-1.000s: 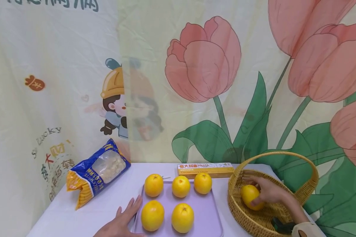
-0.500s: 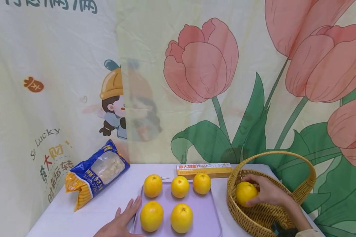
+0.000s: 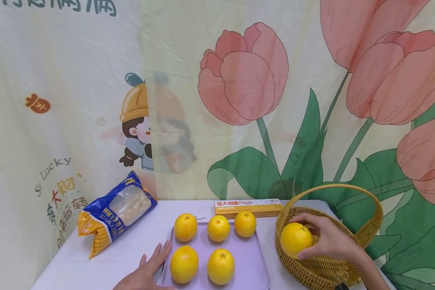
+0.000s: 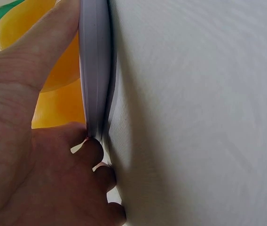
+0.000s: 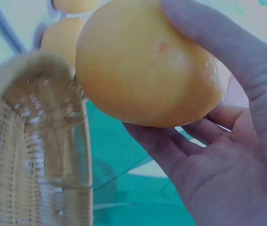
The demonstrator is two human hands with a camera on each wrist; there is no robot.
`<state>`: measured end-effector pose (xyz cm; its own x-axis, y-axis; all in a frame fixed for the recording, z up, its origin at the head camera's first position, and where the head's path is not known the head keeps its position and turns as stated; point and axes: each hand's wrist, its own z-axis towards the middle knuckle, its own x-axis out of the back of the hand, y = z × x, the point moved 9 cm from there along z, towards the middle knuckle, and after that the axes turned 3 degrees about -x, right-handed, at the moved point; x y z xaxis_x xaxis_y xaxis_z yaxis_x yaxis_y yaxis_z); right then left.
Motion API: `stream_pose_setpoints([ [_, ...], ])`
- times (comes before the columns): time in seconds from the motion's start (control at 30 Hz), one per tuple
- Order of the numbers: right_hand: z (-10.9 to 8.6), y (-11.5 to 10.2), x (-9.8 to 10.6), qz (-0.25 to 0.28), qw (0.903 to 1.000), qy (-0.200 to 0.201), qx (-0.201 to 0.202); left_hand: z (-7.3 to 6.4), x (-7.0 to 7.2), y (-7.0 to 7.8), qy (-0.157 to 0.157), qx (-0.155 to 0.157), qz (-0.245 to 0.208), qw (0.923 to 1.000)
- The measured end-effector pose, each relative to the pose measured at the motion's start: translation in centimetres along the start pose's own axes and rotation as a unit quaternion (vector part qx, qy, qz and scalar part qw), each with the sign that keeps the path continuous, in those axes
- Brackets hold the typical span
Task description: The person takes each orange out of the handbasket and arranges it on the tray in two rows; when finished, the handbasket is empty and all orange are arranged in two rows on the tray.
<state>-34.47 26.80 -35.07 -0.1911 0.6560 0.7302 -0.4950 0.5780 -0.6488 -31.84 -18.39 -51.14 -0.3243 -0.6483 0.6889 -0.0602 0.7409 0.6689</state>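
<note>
My right hand grips an orange over the left side of the wicker basket. In the right wrist view, the thumb lies across the top of this orange and the fingers curve beneath it. My left hand rests against the left edge of a pale purple tray, fingers extended along it. Up close in the left wrist view, the thumb and fingertips touch the tray's rim. Several oranges stand on the tray in two rows, among them a front one and a back one.
Behind the tray lies a yellow pasta box. A blue and orange pasta bag leans at the back left of the white table. The basket's tall handle arches above it, and a printed curtain hangs behind.
My right hand has lifted the orange from inside the basket, up and leftward toward its rim. The left hand stays at the tray's edge.
</note>
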Motion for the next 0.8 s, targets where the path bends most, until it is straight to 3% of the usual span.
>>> stream_pose_setpoints([
  [0.27,0.6,-2.8,-2.5,0.036,0.9978,-0.012,0.055,0.0,-0.1,-0.1,-0.001,-0.003,0.007,1.0000],
  [0.8,2.7,-2.4,-8.8,0.033,0.9985,-0.029,0.033,0.0,-0.3,-0.2,-0.004,0.006,0.002,1.0000],
])
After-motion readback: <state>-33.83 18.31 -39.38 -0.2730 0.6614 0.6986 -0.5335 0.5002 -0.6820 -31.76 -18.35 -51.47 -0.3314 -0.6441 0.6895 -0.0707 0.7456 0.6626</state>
